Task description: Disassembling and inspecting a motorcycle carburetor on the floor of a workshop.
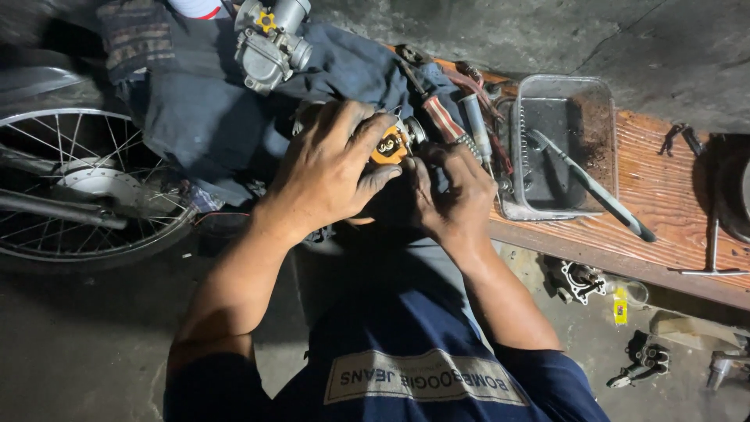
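Note:
My left hand [332,168] is wrapped over a small metal engine part with an orange-yellow piece [388,144] at the middle of the head view. From the right, my right hand [453,191] pinches the same part, fingertips touching it. Both hands are grimy. Most of the part is hidden under my fingers. Above them, a grey metal carburettor [269,43] rests on a dark blue cloth [211,117].
A spoked motorcycle wheel [78,184] stands at the left. A wooden board [664,195] at the right carries a clear plastic tray [564,144] with a tool in it, plus screwdrivers [449,117]. Small metal parts [578,281] lie on the concrete floor below.

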